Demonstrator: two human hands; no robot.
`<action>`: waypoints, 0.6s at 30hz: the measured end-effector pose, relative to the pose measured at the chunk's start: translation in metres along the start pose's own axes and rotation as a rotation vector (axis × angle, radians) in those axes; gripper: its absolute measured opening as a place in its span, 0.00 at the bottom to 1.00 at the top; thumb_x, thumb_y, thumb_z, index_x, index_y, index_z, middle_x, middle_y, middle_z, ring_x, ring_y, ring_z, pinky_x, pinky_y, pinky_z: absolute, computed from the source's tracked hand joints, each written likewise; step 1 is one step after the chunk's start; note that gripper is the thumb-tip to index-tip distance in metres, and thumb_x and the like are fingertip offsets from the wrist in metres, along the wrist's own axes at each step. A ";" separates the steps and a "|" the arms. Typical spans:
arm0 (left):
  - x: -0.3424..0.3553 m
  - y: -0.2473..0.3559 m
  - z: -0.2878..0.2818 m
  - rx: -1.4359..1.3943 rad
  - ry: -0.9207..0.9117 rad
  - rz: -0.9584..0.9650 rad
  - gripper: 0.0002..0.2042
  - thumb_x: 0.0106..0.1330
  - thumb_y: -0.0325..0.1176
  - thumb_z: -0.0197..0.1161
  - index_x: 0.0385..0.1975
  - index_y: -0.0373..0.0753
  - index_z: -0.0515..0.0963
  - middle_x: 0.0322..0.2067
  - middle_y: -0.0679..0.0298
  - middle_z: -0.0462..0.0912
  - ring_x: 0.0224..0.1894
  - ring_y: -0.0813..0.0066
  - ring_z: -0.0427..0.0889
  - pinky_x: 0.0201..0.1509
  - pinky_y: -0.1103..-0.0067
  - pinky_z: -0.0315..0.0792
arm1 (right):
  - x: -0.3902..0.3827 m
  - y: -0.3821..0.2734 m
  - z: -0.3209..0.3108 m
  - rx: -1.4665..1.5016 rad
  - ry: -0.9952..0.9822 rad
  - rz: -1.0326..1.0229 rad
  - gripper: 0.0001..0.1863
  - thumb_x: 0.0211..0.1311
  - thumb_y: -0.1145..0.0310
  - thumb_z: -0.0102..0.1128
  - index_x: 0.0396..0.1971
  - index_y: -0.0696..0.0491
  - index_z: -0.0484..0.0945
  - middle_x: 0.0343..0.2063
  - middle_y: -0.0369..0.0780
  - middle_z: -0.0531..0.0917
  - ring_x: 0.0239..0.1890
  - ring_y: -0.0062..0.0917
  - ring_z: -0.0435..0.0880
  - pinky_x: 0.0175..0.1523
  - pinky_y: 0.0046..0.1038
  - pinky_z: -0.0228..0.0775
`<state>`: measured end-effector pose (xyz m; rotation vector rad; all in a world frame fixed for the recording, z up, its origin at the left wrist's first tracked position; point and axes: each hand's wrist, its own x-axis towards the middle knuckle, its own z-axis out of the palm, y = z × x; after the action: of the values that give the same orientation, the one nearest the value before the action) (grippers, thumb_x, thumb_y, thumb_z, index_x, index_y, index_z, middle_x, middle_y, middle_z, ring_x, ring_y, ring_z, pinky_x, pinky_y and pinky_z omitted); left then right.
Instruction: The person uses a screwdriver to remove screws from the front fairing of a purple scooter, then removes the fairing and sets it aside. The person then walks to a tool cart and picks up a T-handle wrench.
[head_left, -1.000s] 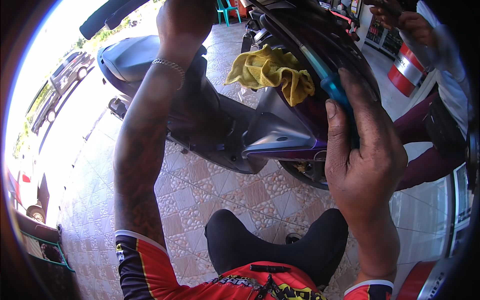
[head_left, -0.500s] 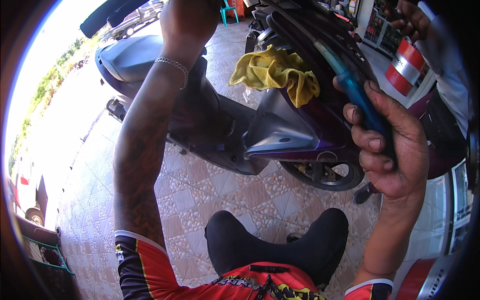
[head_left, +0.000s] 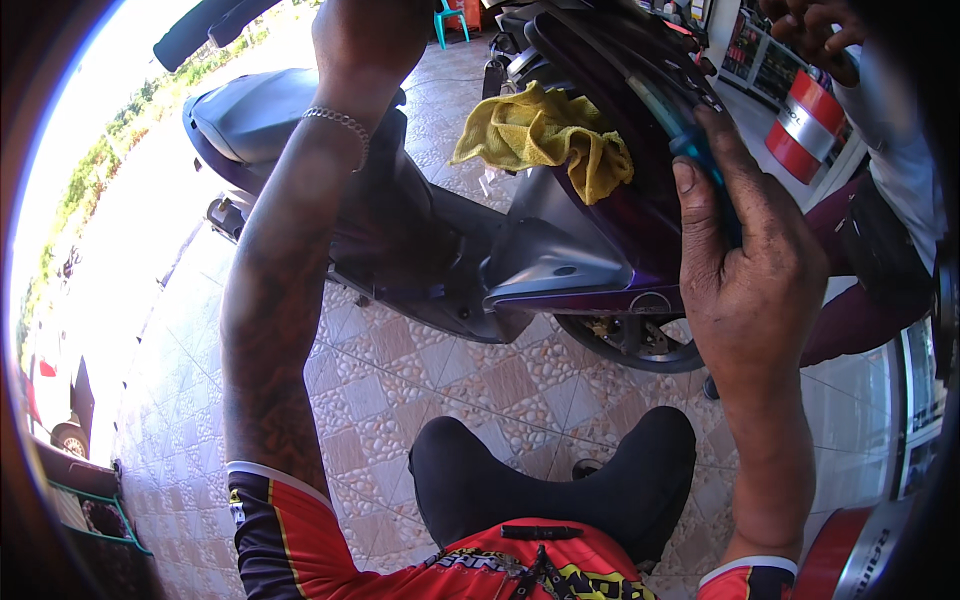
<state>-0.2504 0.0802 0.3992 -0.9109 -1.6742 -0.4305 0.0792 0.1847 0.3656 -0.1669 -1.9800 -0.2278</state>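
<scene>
Right hand (head_left: 755,255) curled round blue screwdriver (head_left: 690,147), shaft ahead of fingertips along scooter (head_left: 565,270) front; yellow cloth (head_left: 535,135) left of it; left hand (head_left: 370,40) cropped, grip cannot tell; seemingly screwdriver work, next move calling for steady tip alignment
</scene>
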 end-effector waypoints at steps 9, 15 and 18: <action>-0.006 -0.009 0.013 0.093 0.143 0.084 0.26 0.57 0.19 0.53 0.58 0.44 0.76 0.49 0.53 0.74 0.45 0.59 0.75 0.45 0.67 0.75 | 0.022 -0.006 -0.027 1.506 -0.612 1.273 0.24 0.76 0.54 0.47 0.61 0.55 0.70 0.22 0.33 0.73 0.11 0.08 0.62 0.12 0.10 0.53; -0.008 -0.012 0.011 0.087 0.127 0.082 0.26 0.57 0.19 0.54 0.58 0.45 0.76 0.51 0.53 0.74 0.46 0.59 0.76 0.45 0.68 0.76 | 0.031 0.001 -0.030 1.931 -0.660 1.408 0.21 0.75 0.59 0.47 0.59 0.57 0.66 0.24 0.34 0.72 0.14 0.12 0.68 0.11 0.08 0.52; -0.007 -0.014 0.010 0.088 0.129 0.077 0.26 0.58 0.20 0.54 0.58 0.45 0.76 0.52 0.53 0.74 0.47 0.60 0.76 0.45 0.69 0.76 | 0.034 -0.006 -0.033 1.688 -0.487 1.392 0.16 0.71 0.63 0.53 0.51 0.58 0.71 0.26 0.36 0.75 0.22 0.15 0.76 0.13 0.12 0.59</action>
<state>-0.2666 0.0760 0.3915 -0.8622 -1.5236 -0.3534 0.0936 0.1719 0.4094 -0.4217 -1.4003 2.3799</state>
